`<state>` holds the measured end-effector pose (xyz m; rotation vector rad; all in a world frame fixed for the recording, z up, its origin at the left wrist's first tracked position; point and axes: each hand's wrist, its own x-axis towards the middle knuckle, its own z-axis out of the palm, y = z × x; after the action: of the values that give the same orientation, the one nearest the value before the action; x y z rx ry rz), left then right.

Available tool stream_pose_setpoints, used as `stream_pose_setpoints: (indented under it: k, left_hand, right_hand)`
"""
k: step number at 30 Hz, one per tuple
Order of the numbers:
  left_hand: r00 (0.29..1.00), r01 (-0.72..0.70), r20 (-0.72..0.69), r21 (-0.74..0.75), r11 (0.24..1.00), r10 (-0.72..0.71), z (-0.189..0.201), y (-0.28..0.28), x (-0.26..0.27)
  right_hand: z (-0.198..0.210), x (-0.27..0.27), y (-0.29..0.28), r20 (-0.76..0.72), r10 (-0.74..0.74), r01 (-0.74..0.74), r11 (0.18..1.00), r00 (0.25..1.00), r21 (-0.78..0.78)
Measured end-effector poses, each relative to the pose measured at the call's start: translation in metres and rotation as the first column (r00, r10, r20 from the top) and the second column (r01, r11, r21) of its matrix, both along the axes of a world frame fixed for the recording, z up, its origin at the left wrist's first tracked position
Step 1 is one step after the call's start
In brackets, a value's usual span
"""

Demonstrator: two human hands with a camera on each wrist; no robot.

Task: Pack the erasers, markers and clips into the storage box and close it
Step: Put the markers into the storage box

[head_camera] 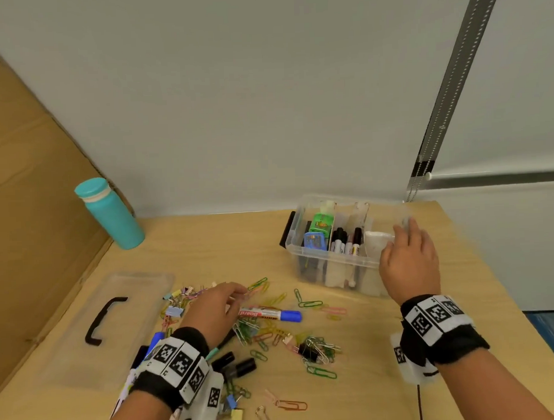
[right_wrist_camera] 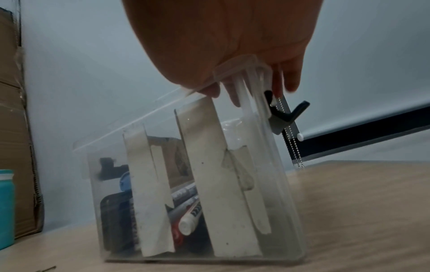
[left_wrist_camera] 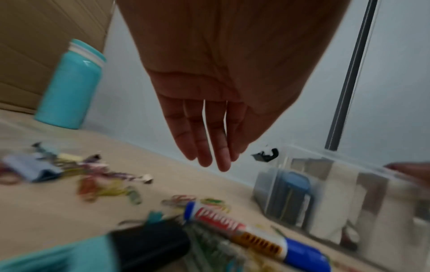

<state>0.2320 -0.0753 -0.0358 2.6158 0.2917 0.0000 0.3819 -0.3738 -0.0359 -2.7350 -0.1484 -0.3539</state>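
Head view: your right hand (head_camera: 409, 261) grips the light, slippery box (head_camera: 334, 264) rim; left hand (head_camera: 218, 309) hovers spread over the springy clips (head_camera: 318, 349).

Left wrist view's paper clips (left_wrist_camera: 104, 185) motion-blurred

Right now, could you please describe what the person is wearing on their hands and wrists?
Both hands are bare. The left wrist and right wrist each carry a black fabric band wrapped with white panels printed with square black-and-white coded markers. A white camera housing hangs under each band, and a thin black cable trails from the right one.
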Motion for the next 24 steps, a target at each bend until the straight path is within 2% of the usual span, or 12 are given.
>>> stream_pose_setpoints:
  k: [3,6,7,9,12,14,17,20,22,24]
  left_hand:
    - [0.987,0.031,-0.158,0.143,0.989,-0.008,-0.012,0.012,-0.02]
    - [0.969,0.033,-0.247,0.213,0.977,0.021,-0.018,0.023,-0.035]
    - [0.962,0.037,-0.272,0.219,0.975,0.024,-0.02,0.026,-0.038]
    - [0.949,0.046,-0.313,0.232,0.972,0.03,-0.024,0.028,-0.043]
    - [0.942,0.046,-0.334,0.229,0.972,0.034,-0.029,0.031,-0.045]
    - [0.943,0.052,-0.333,0.215,0.975,0.023,-0.03,0.032,-0.044]
    - [0.957,0.025,-0.29,0.14,0.99,0.017,-0.028,0.04,-0.044]
    - [0.984,-0.026,-0.177,-0.014,1.0,0.023,-0.023,0.051,-0.045]
    - [0.996,-0.035,-0.088,-0.116,0.993,0.025,-0.018,0.058,-0.046]
    - [0.999,-0.032,-0.006,-0.202,0.979,0.032,-0.014,0.064,-0.045]
  right_hand:
    - [0.007,-0.024,0.015,0.183,0.11,-0.102,0.993,0.977,-0.053]
    - [0.011,-0.058,0.047,0.286,0.406,-0.387,0.914,0.868,-0.122]
    - [0.008,-0.066,0.059,0.241,0.505,-0.48,0.863,0.829,-0.157]
    - [-0.001,-0.078,0.082,0.017,0.615,-0.607,0.781,0.788,-0.147]
    - [-0.021,-0.08,0.11,-0.366,0.558,-0.632,0.766,0.744,-0.117]
    - [-0.03,-0.079,0.122,-0.476,0.509,-0.64,0.752,0.717,-0.158]
    - [-0.038,-0.078,0.132,-0.509,0.456,-0.62,0.755,0.73,-0.212]
    - [-0.036,-0.078,0.132,-0.5,0.449,-0.609,0.763,0.741,-0.217]
    - [-0.027,-0.08,0.129,-0.458,0.48,-0.575,0.813,0.748,-0.089]
    - [-0.013,-0.08,0.121,-0.376,0.525,-0.497,0.849,0.763,0.178]
